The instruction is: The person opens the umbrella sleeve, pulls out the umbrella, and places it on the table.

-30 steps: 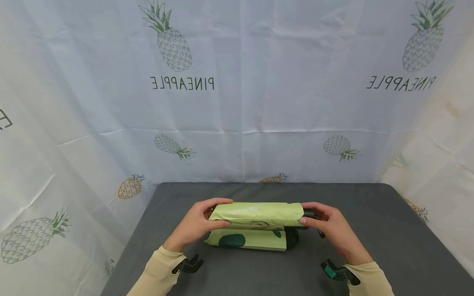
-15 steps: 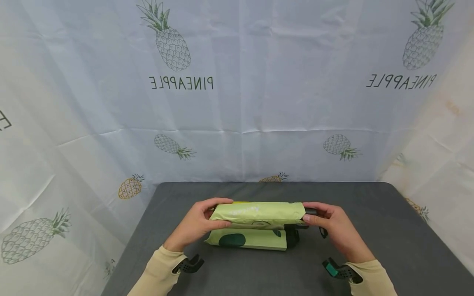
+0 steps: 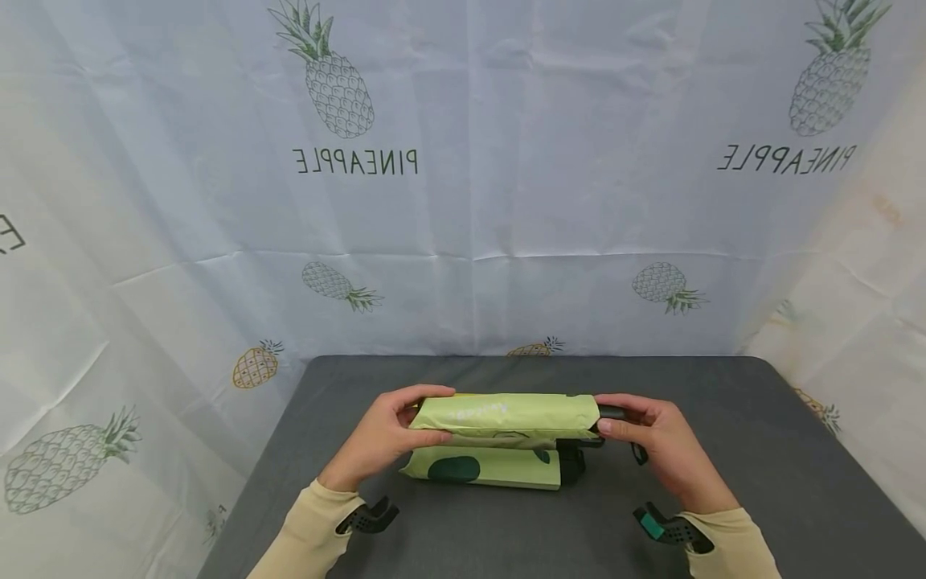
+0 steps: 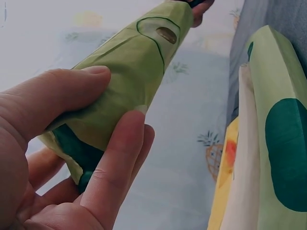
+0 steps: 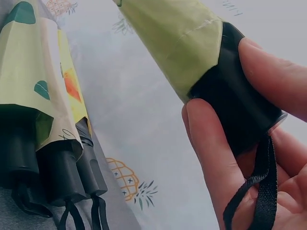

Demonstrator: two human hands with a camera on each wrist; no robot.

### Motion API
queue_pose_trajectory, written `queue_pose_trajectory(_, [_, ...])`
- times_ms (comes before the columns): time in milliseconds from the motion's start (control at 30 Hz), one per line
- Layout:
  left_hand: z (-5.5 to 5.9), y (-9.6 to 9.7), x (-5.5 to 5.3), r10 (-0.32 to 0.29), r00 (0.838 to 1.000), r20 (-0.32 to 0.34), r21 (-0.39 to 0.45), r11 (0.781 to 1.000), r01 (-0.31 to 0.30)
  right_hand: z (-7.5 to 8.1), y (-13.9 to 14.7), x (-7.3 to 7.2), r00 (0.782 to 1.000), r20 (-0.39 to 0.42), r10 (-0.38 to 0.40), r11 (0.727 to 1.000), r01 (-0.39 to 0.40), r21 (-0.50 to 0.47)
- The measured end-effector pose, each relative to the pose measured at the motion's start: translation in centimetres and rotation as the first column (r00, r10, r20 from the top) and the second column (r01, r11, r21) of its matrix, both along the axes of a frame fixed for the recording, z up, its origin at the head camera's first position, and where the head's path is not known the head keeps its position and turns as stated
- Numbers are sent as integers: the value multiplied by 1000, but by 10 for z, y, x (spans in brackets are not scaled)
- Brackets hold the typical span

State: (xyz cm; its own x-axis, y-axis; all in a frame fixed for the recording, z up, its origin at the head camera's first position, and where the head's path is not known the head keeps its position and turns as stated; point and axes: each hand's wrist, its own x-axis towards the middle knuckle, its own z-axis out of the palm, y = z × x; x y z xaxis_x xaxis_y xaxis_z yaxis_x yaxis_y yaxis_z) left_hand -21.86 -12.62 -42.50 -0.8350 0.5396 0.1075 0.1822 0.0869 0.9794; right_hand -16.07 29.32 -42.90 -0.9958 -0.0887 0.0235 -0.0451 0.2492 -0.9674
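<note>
Skirting the held umbrella (image 3: 506, 412), wrist views reveal a cream one (image 5: 55, 86).

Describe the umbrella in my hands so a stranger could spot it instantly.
Over the dark gray table, look between the left hand and right hand. They hold a folded umbrella in a light green sleeve. Unlike the other green umbrella, cream umbrella and yellow umbrella grouped nearby, it alone is held.
</note>
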Motion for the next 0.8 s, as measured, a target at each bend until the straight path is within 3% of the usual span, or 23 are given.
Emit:
queue_pose_trajectory(333, [1,-2,0,-4,1000,29,0,1000,4,-1,7,-2,1000,-22,-2,1000,2,-20])
queue_pose_trajectory(567, [0,-4,0,1,1000,17,-40,999,0,-3,11,-3,999,16,-35,999,35,-19])
queue_pose_trajectory(800, [3,-5,1,1,999,33,-9,1000,-1,-3,17,-2,999,-3,-51,998,51,-27])
